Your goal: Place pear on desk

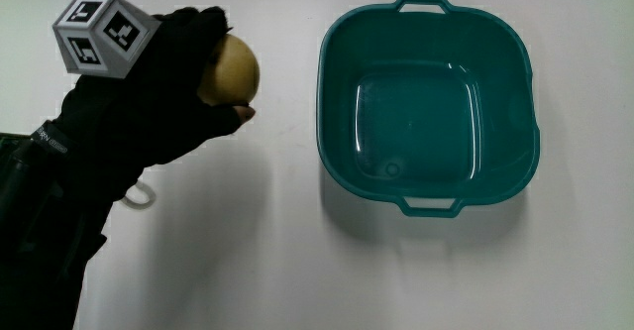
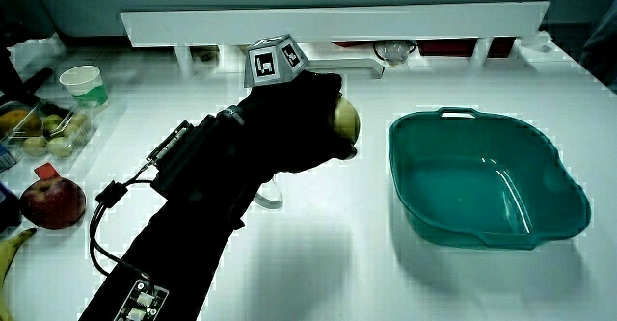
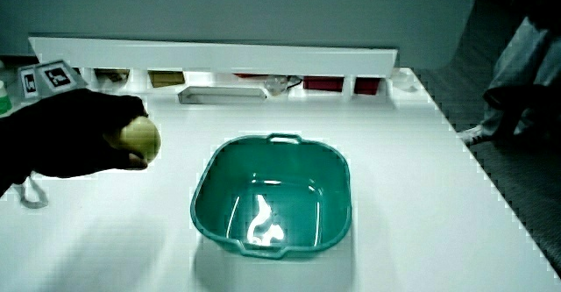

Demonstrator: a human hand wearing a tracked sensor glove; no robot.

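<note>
A yellowish pear (image 1: 230,70) sits in the grip of the gloved hand (image 1: 178,87), which is shut on it and held above the white table beside the teal basin (image 1: 426,176). Both side views show the pear (image 2: 346,120) (image 3: 140,139) poking out from the black fingers (image 2: 318,109), clear of the basin (image 2: 549,181) (image 3: 206,191). The patterned cube (image 1: 102,35) rides on the back of the hand. The basin holds nothing.
In a side view, a red apple (image 2: 52,203), a banana tip (image 2: 12,254), a tray of small fruit (image 2: 43,133) and a paper cup (image 2: 83,82) lie at the table's edge beside the forearm. A low white partition (image 2: 337,22) bounds the table. A white cable loop (image 1: 139,195) lies under the forearm.
</note>
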